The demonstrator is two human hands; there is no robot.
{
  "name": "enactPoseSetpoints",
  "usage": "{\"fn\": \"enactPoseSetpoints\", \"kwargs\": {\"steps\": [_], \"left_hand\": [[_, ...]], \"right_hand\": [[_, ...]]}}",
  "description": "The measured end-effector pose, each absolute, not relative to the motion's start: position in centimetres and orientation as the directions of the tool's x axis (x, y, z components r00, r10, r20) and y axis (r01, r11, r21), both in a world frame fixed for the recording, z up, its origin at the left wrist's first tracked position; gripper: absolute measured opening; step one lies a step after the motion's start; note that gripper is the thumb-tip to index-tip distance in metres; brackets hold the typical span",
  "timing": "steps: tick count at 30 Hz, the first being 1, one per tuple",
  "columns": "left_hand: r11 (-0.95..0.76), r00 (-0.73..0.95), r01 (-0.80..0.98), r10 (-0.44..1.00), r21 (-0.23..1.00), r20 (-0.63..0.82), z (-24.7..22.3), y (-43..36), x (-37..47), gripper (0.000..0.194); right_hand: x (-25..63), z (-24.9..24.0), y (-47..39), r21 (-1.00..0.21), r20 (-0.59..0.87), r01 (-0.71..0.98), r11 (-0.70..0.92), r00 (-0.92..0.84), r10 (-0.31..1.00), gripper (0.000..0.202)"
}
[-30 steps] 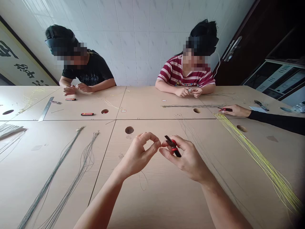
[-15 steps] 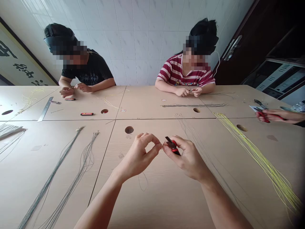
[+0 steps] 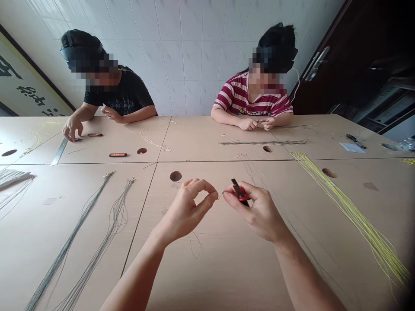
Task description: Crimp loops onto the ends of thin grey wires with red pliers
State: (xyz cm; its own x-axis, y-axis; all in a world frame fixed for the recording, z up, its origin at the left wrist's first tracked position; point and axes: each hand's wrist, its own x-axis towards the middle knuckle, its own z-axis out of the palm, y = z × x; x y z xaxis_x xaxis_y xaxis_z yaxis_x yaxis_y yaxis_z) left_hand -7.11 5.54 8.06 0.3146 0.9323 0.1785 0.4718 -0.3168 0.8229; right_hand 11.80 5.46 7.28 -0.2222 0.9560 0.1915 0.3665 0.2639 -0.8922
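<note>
In the middle of the head view my left hand (image 3: 189, 209) pinches the end of a thin cord (image 3: 196, 248), thumb against forefinger. At those fingertips shows a tiny ring-like bit (image 3: 218, 198). A slack loop of the cord hangs under the palm. My right hand (image 3: 256, 207) is closed round a small red-and-black hand tool (image 3: 241, 194), whose dark flat tip points up and away from me. Its exact kind is not clear. Thumb and forefinger of this hand are close together, a small gap from the left fingertips; anything between them is too small to make out.
Grey cord bundles (image 3: 81, 220) lie at left, a yellow bundle (image 3: 350, 216) at right, a few thin cords (image 3: 275, 203) beside my right arm. The table has round holes (image 3: 175, 176). Opposite sit two people (image 3: 119, 95), a steel ruler (image 3: 59, 152) and red-black sticks (image 3: 118, 154) near one.
My right hand has drawn slightly right, away from the left, and the tool tip has turned more upright. A co-worker's hand with red-handled tool left at right; another person's hand reached toward the ruler.
</note>
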Motion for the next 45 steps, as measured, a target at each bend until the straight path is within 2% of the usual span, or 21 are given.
{"fn": "enactPoseSetpoints", "kwargs": {"steps": [5,11,17,21,25,30,34,40,45], "left_hand": [[-0.360,0.327,0.473,0.919,0.804,0.220,7.88,5.55,-6.99,0.014],[-0.323,0.338,0.469,0.926,0.822,0.171,7.79,5.45,-6.67,0.018],[-0.323,0.328,0.472,0.928,0.820,0.177,7.86,5.64,-6.84,0.015],[-0.331,0.281,0.459,0.934,0.825,0.218,7.85,5.73,-6.99,0.015],[-0.382,0.318,0.413,0.911,0.827,0.262,7.92,5.78,-6.83,0.015],[-0.323,0.328,0.304,0.919,0.897,0.220,8.01,5.81,-6.83,0.016],[-0.166,0.417,0.185,0.906,0.969,0.076,8.08,5.84,-7.31,0.037],[-0.128,0.403,0.158,0.913,0.979,0.054,8.17,5.81,-7.48,0.020],[-0.144,0.369,0.123,0.925,0.982,0.089,8.33,5.81,-7.34,0.019]], "right_hand": [[11.55,7.61,5.34,-0.908,0.151,0.346,0.238,-0.261,0.954,0.024],[11.37,7.44,5.47,-0.900,0.174,0.353,0.257,-0.250,0.953,0.024],[11.59,7.19,5.59,-0.915,0.187,0.328,0.234,-0.169,0.968,0.024],[11.70,7.10,5.43,-0.930,0.145,0.299,0.212,-0.231,0.962,0.021],[11.50,6.96,5.30,-0.933,0.139,0.286,0.218,-0.272,0.952,0.022],[11.47,6.92,5.45,-0.896,0.250,0.306,0.323,-0.254,0.934,0.022],[11.70,6.81,5.48,-0.809,0.392,0.376,0.452,-0.229,0.891,0.018],[11.94,6.79,5.43,-0.616,0.591,0.465,0.636,-0.261,0.763,0.015],[11.87,6.94,5.42,-0.547,0.637,0.483,0.684,-0.290,0.714,0.019]]}}
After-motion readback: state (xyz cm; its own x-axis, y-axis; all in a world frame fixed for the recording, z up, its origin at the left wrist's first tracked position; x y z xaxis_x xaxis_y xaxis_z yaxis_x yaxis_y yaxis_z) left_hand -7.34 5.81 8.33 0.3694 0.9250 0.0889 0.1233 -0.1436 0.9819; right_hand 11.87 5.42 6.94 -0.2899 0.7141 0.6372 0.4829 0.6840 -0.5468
